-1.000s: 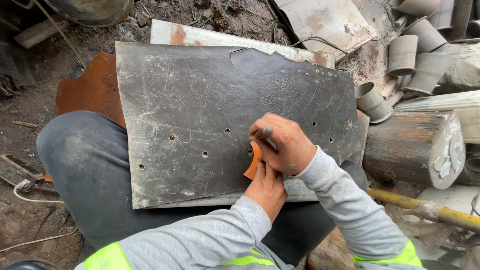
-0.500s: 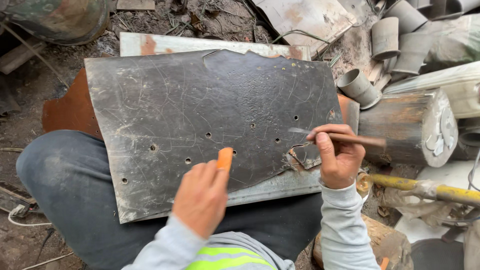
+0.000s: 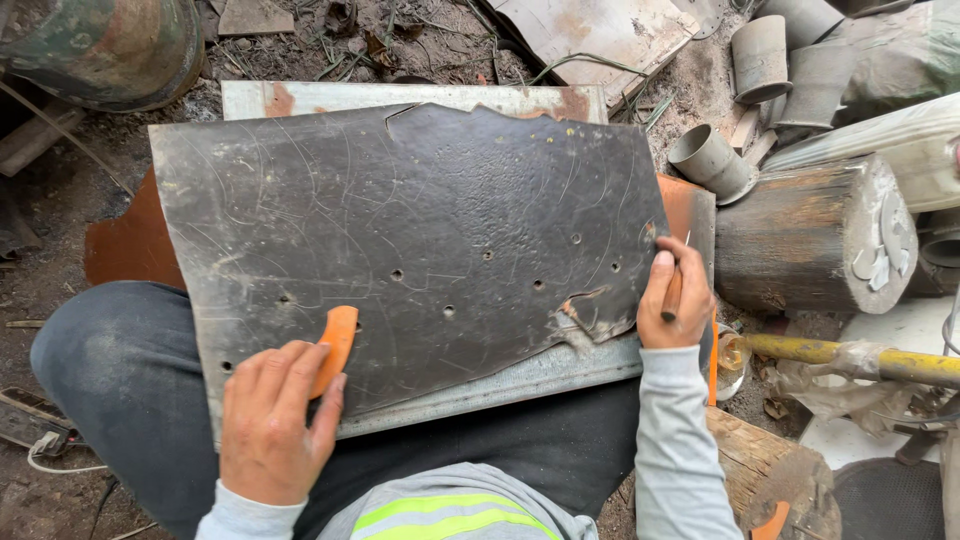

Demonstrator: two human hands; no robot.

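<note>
Dark metal sheet [image 3: 420, 240] with small punched holes laid across the lap, orange template piece [image 3: 336, 345] pressed flat against its lower left by the left hand [image 3: 275, 420], thin wooden-handled tool [image 3: 673, 290] gripped upright by the right hand [image 3: 675, 305] at the sheet's right edge, log [image 3: 800, 235] just beside.

Grey long sleeves, a vest with yellow-green reflective stripes, dark trousers — hands bare, no gloves.
</note>
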